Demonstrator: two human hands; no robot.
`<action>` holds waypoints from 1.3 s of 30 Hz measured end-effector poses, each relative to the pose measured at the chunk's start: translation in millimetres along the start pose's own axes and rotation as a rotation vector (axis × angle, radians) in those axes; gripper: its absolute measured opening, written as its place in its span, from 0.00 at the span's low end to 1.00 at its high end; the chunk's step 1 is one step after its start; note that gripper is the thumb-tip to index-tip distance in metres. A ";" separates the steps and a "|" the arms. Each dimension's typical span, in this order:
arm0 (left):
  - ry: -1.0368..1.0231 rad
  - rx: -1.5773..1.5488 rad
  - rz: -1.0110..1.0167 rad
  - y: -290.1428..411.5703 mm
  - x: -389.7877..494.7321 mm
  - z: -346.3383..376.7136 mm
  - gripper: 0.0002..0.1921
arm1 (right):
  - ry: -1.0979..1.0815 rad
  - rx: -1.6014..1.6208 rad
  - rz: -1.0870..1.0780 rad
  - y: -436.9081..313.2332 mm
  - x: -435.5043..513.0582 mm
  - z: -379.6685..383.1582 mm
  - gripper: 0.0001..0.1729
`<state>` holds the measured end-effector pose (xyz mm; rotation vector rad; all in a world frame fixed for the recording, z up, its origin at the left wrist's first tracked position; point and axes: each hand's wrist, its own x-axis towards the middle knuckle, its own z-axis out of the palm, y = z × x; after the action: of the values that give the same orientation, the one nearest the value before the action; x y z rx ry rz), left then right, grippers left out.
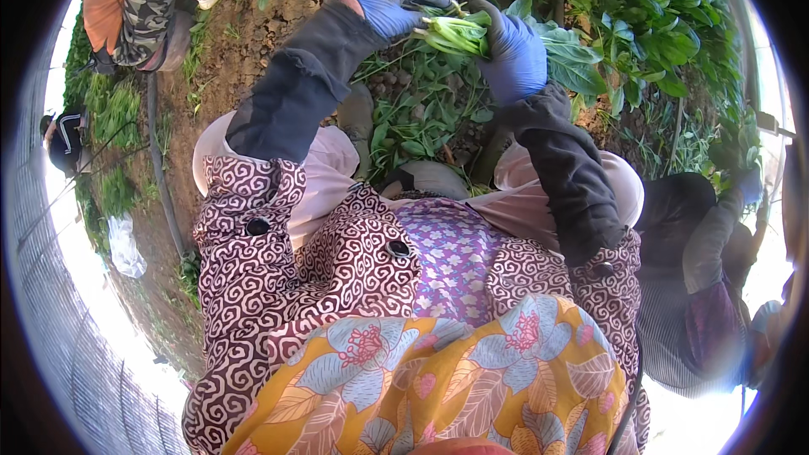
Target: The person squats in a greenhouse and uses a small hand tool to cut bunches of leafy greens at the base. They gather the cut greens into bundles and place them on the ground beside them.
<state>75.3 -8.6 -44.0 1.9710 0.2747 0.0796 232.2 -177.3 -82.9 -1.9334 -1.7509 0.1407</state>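
Note:
My right hand point(517, 54), in a soiled blue glove, is closed around a bunch of leafy greens point(452, 36). The pale stems point left and the broad leaves spread out to the right behind the hand. My left hand point(399, 3), gloved the same way, is at the stem end, its thumb and fingers pinched around thin stems or roots near the top of the bunch. Exactly what lies between those fingertips is partly hidden. Below both hands, loose leaves and stems point(414, 117) lie on the soil between my legs.
Dense leafy plants point(657, 19) grow at the upper right. A person in camouflage trousers point(152, 6) is at the upper left, another point(65, 142) farther off. A co-worker point(689, 265) is close on the right. A dark hose or pipe point(159, 164) and a white plastic bag point(126, 245) lie left.

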 end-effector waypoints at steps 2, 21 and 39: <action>0.078 0.018 0.098 -4.2 -0.3 1.8 0.13 | 0.014 -0.015 -0.003 -0.8 0.4 -3.6 0.40; 0.314 -0.053 0.004 -5.8 -5.5 -19.1 0.16 | 0.135 -0.045 0.093 7.4 5.7 -5.6 0.44; 0.629 0.546 -0.006 -43.6 -6.6 -27.1 0.10 | 0.118 0.384 0.241 8.4 5.9 11.7 0.32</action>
<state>57.2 30.8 -72.2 2.4415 0.7748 0.6893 235.8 -168.3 -95.1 -1.8163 -1.2996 0.4086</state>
